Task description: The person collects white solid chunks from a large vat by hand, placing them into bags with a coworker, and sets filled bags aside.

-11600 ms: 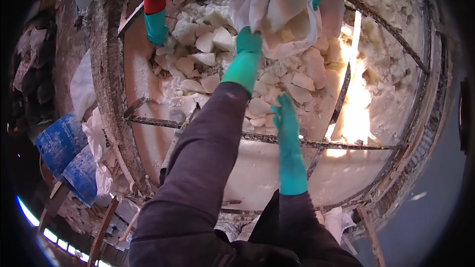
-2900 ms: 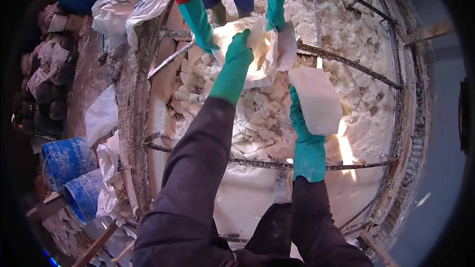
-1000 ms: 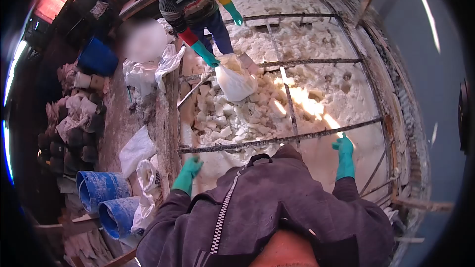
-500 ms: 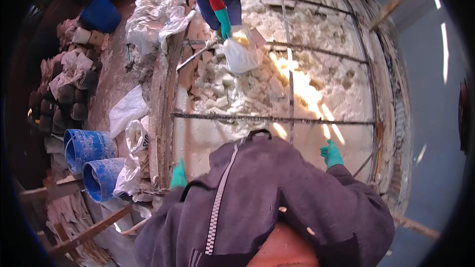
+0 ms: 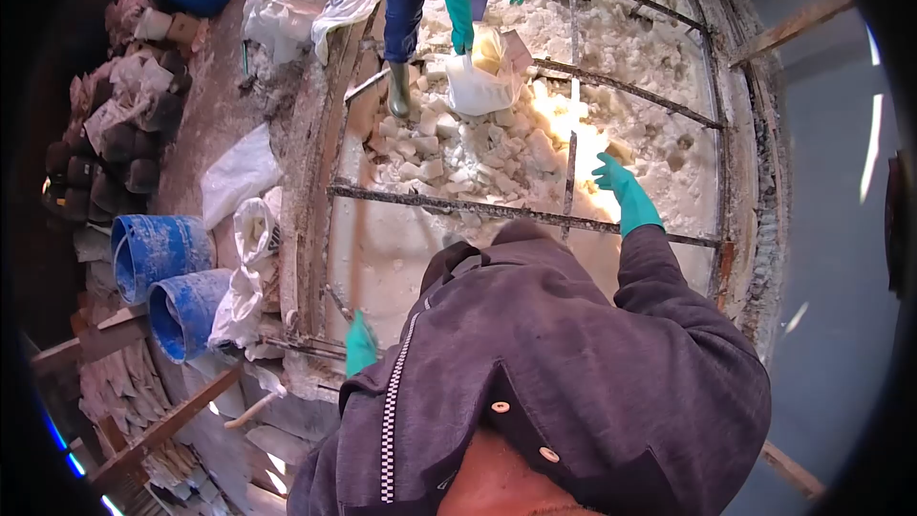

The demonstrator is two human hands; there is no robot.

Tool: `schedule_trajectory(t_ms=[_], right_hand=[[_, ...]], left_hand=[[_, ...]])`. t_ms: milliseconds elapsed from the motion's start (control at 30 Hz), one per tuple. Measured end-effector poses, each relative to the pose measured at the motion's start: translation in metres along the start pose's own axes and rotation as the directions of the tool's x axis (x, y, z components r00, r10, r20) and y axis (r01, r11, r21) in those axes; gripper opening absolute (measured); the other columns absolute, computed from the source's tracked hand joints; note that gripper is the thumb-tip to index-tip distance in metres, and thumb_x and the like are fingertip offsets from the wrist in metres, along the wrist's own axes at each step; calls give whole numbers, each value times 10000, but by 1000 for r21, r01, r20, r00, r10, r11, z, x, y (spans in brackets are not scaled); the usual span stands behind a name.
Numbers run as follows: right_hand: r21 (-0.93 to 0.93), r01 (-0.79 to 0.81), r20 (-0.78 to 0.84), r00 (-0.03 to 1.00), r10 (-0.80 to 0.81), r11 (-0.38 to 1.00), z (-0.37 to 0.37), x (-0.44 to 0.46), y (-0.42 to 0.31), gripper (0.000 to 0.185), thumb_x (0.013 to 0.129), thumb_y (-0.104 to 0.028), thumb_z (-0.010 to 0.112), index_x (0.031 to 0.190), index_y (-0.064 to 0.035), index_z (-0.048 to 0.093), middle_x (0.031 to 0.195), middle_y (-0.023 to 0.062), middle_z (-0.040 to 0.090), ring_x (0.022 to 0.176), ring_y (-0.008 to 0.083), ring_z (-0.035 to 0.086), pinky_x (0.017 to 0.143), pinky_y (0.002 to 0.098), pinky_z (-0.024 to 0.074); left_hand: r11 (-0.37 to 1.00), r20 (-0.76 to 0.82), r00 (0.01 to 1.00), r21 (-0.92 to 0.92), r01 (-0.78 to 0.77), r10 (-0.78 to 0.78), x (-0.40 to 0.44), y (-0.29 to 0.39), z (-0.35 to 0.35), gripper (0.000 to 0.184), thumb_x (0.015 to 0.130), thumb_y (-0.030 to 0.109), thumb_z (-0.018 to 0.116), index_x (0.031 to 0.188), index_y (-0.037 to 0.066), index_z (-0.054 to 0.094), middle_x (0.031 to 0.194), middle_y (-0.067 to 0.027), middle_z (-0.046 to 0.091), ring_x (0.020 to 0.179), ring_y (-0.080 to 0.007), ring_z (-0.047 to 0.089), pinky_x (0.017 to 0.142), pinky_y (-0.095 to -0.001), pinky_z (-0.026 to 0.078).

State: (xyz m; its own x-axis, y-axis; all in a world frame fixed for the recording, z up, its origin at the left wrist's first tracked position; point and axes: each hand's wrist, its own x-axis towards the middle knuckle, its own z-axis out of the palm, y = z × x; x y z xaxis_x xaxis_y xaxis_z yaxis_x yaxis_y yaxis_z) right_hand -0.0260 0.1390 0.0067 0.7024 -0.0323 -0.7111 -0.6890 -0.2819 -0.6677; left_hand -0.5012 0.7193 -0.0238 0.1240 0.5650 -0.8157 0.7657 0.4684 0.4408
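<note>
My right hand (image 5: 627,193), in a green glove, reaches forward over the sunlit white material near a dark crossbar (image 5: 468,206). Its fingers are apart and hold nothing. My left hand (image 5: 360,346), also gloved in green, is low beside my jacket; its fingers are poorly visible, and a thin dark bar (image 5: 337,303) lies close by. Ahead, broken white chunks (image 5: 430,170) are heaped on the pale bed (image 5: 382,258). A white bag (image 5: 478,86) with pale pieces in its mouth stands on the heap, gripped at its rim by a co-worker's green-gloved hand (image 5: 459,27).
The co-worker's boot (image 5: 399,91) stands on the heap's left side. Two blue barrels (image 5: 162,253) (image 5: 191,311) and white sacks (image 5: 241,172) lie left of the bed's edge (image 5: 310,153). Metal bars cross the bed. Wooden beams (image 5: 167,425) are at lower left.
The large white slab has left my right hand, which dropped back and now reaches forward again. My left hand has withdrawn from the bag to my side. The view has shifted and the co-worker has stepped.
</note>
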Motion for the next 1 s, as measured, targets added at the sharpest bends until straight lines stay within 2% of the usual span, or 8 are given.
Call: schedule_trajectory(t_ms=[67, 133, 300, 400, 533, 633, 700, 1000], right_hand=[[112, -153, 0, 988, 154, 982, 9, 3, 27, 482, 934, -410, 509, 1298, -93, 523, 1045, 184, 617, 822, 298, 641, 774, 395, 524], [-163, -449, -118, 893, 434, 879, 5, -10, 41, 671, 808, -582, 598, 1236, -65, 566, 1122, 234, 603, 848, 324, 648, 845, 463, 477], [-402, -487, -261, 873, 413, 775, -5, -42, 38, 771, 787, -628, 584, 1263, -23, 550, 1118, 245, 615, 882, 335, 650, 908, 486, 438], [-555, -508, -314, 861, 399, 659, -13, -26, 28, 783, 791, -625, 582, 1273, -8, 542, 1120, 249, 616, 879, 336, 650, 912, 489, 435], [-547, -238, -217, 966, 138, 802, 19, 4, -55, 717, 827, -516, 629, 1295, 18, 523, 1109, 238, 614, 990, 326, 604, 793, 447, 499], [-500, -155, -60, 988, 144, 852, 45, 93, -111, 753, 828, -505, 632, 1351, 9, 464, 1196, 242, 582, 1006, 328, 601, 801, 454, 499], [-459, 102, 127, 991, -49, 883, 66, 170, -143, 803, 820, -511, 636, 1398, -3, 404, 1293, 249, 526, 1042, 331, 592, 821, 478, 496], [-425, 197, 239, 966, -100, 884, 223, 427, -246, 763, 836, -487, 626, 1389, -9, 410, 1293, 231, 524, 1059, 317, 581, 846, 464, 485]], left_hand=[[989, -45, 997, -128, -68, 62, 9, 57, 17, 604, 918, 501, 559, 1310, 43, 519, 1187, -110, 598, 1021, -187, 560, 846, -321, 437], [969, -41, 987, -190, -159, 154, 5, 106, 28, 598, 916, 485, 571, 1332, 62, 498, 1217, -105, 580, 1040, -197, 548, 855, -331, 431], [878, 32, 887, -165, -449, 460, 49, 116, 49, 594, 912, 392, 623, 1407, 149, 403, 1268, -88, 554, 1114, -248, 518, 928, -389, 406], [909, 53, 981, -389, -150, 184, 0, 128, 65, 611, 923, 342, 618, 1436, 147, 349, 1319, -75, 538, 1184, -267, 495, 985, -418, 385], [760, 79, 960, -630, -162, 269, -7, 119, 88, 589, 928, 294, 618, 1431, 142, 354, 1354, -61, 524, 1221, -263, 484, 1007, -434, 371], [713, 110, 935, -678, -178, 338, 5, 122, 126, 566, 928, 276, 615, 1425, 152, 372, 1378, -52, 509, 1226, -256, 487, 1000, -425, 376], [734, 159, 919, -657, -174, 360, 18, 146, 171, 520, 934, 284, 599, 1407, 172, 413, 1396, -34, 494, 1207, -228, 505, 985, -400, 390], [759, 313, 784, -586, -284, 535, 158, 293, 544, 828, 782, 223, 774, 1420, -33, 313, 1365, -154, 437, 1205, -245, 469, 991, -327, 404]])
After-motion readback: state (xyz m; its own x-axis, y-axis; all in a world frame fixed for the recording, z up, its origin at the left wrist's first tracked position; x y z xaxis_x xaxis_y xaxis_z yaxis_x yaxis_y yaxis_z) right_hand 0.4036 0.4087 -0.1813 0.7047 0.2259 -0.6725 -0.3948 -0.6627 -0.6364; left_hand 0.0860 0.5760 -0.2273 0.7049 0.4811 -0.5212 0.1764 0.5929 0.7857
